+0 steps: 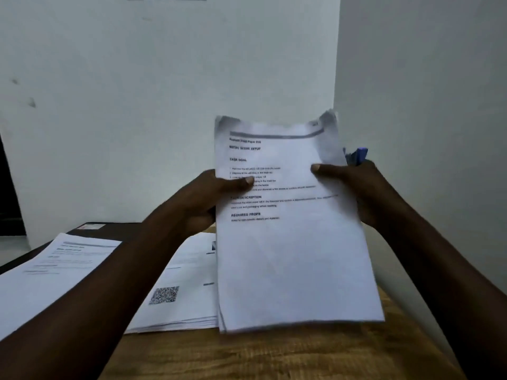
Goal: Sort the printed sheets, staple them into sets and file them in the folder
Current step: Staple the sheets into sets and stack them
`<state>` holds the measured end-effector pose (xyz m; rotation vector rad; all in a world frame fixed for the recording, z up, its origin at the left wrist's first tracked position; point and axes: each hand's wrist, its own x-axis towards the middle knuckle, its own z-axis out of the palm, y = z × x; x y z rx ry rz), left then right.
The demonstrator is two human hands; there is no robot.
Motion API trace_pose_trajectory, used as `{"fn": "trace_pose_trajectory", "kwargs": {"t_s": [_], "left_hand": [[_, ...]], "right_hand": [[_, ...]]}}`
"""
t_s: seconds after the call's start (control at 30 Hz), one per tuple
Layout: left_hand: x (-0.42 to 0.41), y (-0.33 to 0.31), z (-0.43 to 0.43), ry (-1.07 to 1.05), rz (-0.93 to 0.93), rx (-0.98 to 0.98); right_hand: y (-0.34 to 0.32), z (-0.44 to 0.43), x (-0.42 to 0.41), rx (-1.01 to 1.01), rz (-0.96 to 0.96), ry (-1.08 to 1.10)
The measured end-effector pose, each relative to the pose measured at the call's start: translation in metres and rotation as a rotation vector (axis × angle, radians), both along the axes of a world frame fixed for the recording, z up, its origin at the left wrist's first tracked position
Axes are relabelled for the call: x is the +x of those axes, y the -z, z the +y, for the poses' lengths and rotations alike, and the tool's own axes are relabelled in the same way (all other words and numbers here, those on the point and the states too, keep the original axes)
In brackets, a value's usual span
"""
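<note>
Printed sheets [290, 256] sit pinched between left hand [204, 200] and right hand [356, 187]; piles [178, 297] lie at eight o'clock; stapling, filing seemingly remain.

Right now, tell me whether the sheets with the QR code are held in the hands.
No, the QR-code sheets lie on the table; the left hand and right hand hold another stack.

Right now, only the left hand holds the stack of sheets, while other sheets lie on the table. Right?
No: the head view shows both the left hand and right hand gripping the stack; other sheets lie on the table.
</note>
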<state>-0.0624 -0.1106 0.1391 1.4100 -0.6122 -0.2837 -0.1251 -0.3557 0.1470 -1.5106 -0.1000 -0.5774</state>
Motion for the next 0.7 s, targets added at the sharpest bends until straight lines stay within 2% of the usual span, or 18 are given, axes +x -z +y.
{"fn": "trace_pose_trajectory", "kwargs": {"t_s": [0.07, 0.13, 0.3, 0.4, 0.53, 0.7], "left_hand": [[0.005, 0.006, 0.016, 0.053, 0.034, 0.046], [0.013, 0.013, 0.028, 0.019, 0.058, 0.032], [0.037, 0.042, 0.046, -0.337, 0.083, -0.018], [0.051, 0.064, 0.055, -0.417, 0.116, -0.039], [0.065, 0.09, 0.065, -0.408, 0.171, -0.009], [0.074, 0.109, 0.059, -0.418, 0.16, -0.01]], "right_hand": [[0.006, 0.002, 0.001, -0.029, 0.16, -0.122], [0.015, 0.007, 0.006, -0.001, 0.302, -0.175], [0.045, 0.023, 0.024, 0.021, 0.574, -0.244], [0.063, 0.03, 0.032, 0.044, 0.627, -0.279], [0.083, 0.033, 0.041, 0.075, 0.645, -0.264], [0.1, 0.024, 0.054, 0.0, 0.645, -0.266]]}}
